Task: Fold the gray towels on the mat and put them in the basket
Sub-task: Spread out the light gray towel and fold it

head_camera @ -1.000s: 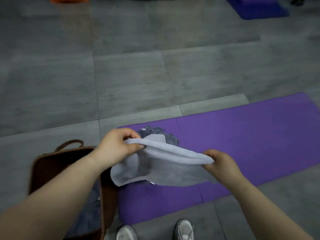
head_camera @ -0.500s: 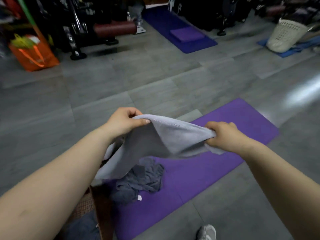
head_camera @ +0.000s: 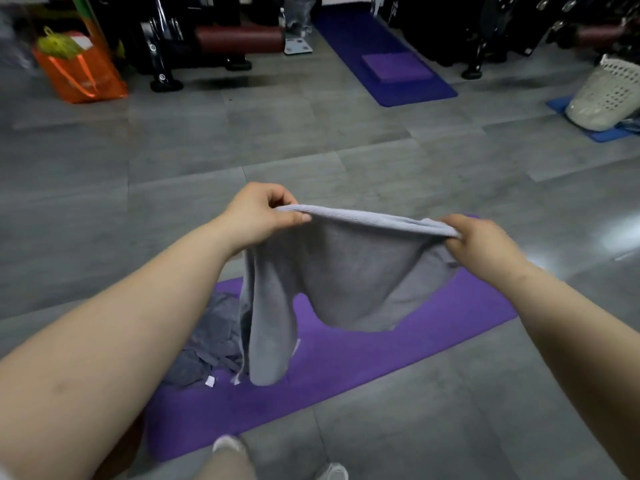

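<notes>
Both left hand (head_camera: 258,216) and right hand (head_camera: 485,242) pinch towel (head_camera: 356,271), screening darker pile (head_camera: 207,341), perhaps towels.

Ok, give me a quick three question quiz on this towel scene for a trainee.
1. True or false: the left hand and right hand both grip the light towel in the air above the mat.
2. The dark towel is: A crumpled on the mat; B folded flat on the mat; C held in the right hand.
3. Fill in: the mat's colour is ___.
Key: 1 true; 2 A; 3 purple.
</notes>
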Motion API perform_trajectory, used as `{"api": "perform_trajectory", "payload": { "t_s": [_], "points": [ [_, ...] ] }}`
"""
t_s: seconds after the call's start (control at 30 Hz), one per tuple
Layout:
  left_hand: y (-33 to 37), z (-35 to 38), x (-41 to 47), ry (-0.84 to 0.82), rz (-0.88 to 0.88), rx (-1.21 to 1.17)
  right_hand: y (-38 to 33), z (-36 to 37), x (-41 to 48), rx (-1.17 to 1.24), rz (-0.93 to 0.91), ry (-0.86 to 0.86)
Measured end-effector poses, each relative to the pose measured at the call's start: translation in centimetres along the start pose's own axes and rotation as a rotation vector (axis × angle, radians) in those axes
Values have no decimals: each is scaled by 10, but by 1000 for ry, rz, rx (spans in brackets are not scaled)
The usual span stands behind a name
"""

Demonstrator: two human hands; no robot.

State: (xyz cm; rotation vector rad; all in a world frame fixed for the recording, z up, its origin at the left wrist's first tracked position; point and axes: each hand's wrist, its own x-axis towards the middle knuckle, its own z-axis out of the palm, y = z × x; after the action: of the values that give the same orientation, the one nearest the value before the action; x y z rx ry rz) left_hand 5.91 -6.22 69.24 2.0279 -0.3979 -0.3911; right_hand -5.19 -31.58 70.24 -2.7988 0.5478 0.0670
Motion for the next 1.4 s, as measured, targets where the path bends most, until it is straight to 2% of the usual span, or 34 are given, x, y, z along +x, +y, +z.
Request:
{"api": "perform_trajectory", "payload": {
  "t_s": [0.13,0.3,0.43,0.5,0.53,0.63,0.67,0.8,0.93,1.0,1.13,1.27,1.4],
  "points": [
    [0,26,20,13,-40,-23,23,-13,37,95,-24,28],
    [8,60,49,-45,-53,-169,40,-24,76,248,-26,87],
    [41,96,79,-41,67,-102,34,-33,95,185,-101,-46],
    [60,117,91,-24,130,-120,35,-32,108,142,-53,-120],
    [68,129,95,-59,131,-141,38,-33,114,213,23,-155],
    [83,165,104,-242,88,-200,50,-48,135,696,289,-298],
    [87,178,110,-248,78,-222,59,-54,143,829,330,-345],
    [108,232,141,-32,-36,-248,95,-72,181,1112,309,-446],
    [143,296,174,226,-183,-106,137,-83,213,1264,270,-524],
    [160,323,192,304,-228,-66,163,-91,227,1278,278,-479],
    [178,362,217,204,-186,-116,211,-119,250,1255,262,-327],
    [149,389,224,94,-288,-75,238,-145,272,1342,208,-163],
    [123,407,204,-3,-382,-369,244,-137,281,1350,196,-124]
  ]
}}
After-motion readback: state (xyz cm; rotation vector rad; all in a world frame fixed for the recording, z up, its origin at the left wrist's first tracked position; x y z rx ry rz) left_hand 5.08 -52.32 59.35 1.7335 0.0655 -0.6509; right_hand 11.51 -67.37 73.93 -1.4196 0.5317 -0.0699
